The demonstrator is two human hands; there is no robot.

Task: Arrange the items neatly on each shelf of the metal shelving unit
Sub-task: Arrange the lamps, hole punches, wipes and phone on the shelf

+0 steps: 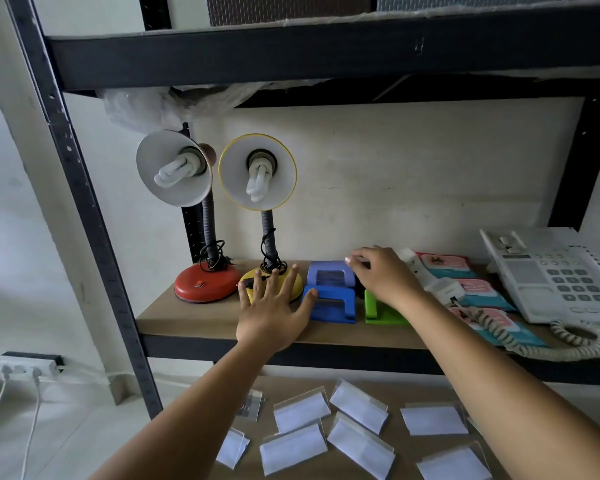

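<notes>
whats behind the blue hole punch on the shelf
A lighter purple hole punch sits right behind the blue hole punch. The right hand covers its right end, so anything there is hidden.

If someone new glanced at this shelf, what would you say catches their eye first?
Probably the two desk lamps at the shelf's left, red lamp and yellow lamp, shades facing the camera. Next, the left hand spread open over the yellow lamp's base, and the right hand reaching behind the colourful hole punches.

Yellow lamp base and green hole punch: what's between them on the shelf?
Head view: two hole punches sit between the yellow lamp base and the green hole punch: a blue one in front and a lilac one behind. The left hand rests partly over the yellow base.
</notes>
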